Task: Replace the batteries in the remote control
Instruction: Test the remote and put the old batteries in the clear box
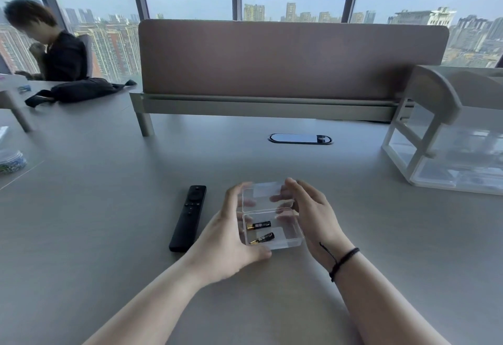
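A small clear plastic box (292, 239) stands on the grey desk, its hinged lid (265, 195) swung up and back. Inside lie two black-and-gold batteries (259, 225), one (262, 238) nearer me. My left hand (231, 238) cups the box's left side, thumb under its near edge and fingers up along the lid. My right hand (313, 216) wraps the right side, fingertips on the lid. A slim black remote control (188, 217) lies button side up just left of my left hand, untouched.
A brown divider panel (291, 58) crosses the back of the desk, with an oval cable port (300, 138) before it. White clear drawers (449, 151) stand at the right. A black bag (81, 91) and a seated person (54, 45) are at the far left.
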A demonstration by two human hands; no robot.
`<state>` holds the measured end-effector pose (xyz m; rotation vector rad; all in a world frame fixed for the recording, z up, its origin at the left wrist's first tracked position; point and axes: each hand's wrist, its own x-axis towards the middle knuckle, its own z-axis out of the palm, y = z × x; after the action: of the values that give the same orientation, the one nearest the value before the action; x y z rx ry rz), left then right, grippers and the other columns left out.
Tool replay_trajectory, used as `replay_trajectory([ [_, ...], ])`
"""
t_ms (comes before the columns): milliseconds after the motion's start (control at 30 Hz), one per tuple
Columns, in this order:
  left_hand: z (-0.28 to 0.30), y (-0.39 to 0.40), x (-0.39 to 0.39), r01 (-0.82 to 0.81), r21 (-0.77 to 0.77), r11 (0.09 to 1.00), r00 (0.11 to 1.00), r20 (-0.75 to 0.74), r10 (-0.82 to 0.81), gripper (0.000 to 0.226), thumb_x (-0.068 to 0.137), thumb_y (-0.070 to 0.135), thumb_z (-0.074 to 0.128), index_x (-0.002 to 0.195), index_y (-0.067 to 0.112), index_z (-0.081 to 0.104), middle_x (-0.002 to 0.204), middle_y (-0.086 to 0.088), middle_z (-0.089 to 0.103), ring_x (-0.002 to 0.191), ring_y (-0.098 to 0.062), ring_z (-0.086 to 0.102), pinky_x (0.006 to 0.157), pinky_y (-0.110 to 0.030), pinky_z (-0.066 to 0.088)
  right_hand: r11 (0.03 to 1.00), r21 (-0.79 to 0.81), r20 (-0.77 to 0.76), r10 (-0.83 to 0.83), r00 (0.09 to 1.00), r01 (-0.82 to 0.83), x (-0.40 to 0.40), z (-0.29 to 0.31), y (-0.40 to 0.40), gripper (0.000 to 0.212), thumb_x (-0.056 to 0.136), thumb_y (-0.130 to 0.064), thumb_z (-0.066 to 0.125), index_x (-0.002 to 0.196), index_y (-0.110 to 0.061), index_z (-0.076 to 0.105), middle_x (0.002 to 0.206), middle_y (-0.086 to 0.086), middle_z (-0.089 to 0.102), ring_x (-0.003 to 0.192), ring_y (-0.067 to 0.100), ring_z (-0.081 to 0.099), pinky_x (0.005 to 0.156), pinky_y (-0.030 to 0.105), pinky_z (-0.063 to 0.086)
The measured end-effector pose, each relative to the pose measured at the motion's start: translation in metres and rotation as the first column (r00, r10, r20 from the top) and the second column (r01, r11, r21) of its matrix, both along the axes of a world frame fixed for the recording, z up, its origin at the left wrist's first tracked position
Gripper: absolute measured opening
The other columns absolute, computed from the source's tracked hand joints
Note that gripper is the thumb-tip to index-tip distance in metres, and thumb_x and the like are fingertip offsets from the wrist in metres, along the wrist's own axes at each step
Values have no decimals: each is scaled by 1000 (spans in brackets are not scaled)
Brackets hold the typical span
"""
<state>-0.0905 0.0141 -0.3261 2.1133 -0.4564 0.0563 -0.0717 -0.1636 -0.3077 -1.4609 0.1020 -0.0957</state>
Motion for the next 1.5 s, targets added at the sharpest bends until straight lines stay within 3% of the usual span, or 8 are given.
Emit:
replay_trajectory([
  [133,-5,5,7,-74,95,993,996,55,69,75,58,40,91,113,47,40,112,18,61,89,4,59,81,-20,47,980,-177,8,90,996,-87,-1,2,-6,15,89,-16,65,80,-15,77,79,4,73,71,14,62,67,28,48],
  [300,-10,6,9,-90,155,984,992,101,75,53,64,41,86,102,43,50,119,19,59,100,1,54,88,-28,47,725,-685,84,179,980,-73,-1,-6,-12,8,79,-28,74,77,-35,72,97,-11,72,90,3,64,76,22,48],
  [500,-10,8,11,-81,128,988,991,118,66,46,61,40,89,96,38,59,127,24,57,112,-1,56,96,-29,46,662,-736,40,256,966,-145,-1,-8,-11,18,79,-28,77,91,-40,70,102,-13,66,86,-6,55,70,12,37],
  [900,-9,8,13,-70,92,993,989,136,57,35,61,37,89,83,35,62,126,17,63,110,5,60,93,-23,48,562,-791,-19,375,927,-244,1,-11,-17,28,87,-40,69,114,-43,66,116,-17,54,109,5,54,92,24,44],
  [1100,-11,6,12,-71,102,992,985,164,53,41,63,34,89,94,34,62,129,14,62,115,1,58,94,-24,47,512,-818,-8,444,896,-261,2,-22,-20,59,70,-47,83,122,-55,55,121,-21,46,120,5,46,100,24,39],
  [1267,-10,7,12,-109,161,981,977,200,76,50,69,41,84,114,36,63,140,9,56,128,0,49,104,-17,35,515,-843,36,339,940,-153,11,-26,-26,54,80,-40,77,131,-45,58,144,-8,43,133,15,44,108,30,38],
  [1400,-6,10,12,-199,145,969,954,257,157,45,77,35,80,118,28,64,136,10,57,120,2,50,96,-2,26,515,-854,57,244,968,-80,17,-30,-36,53,88,-36,67,137,-45,52,159,-14,29,141,12,38,113,33,37],
  [1500,-4,15,16,-315,111,942,913,308,269,38,79,32,78,115,25,66,125,12,62,116,-5,54,91,-8,33,514,-857,81,208,975,-38,18,-34,-37,53,90,-38,65,139,-46,49,160,-17,26,143,11,35,113,34,39],
])
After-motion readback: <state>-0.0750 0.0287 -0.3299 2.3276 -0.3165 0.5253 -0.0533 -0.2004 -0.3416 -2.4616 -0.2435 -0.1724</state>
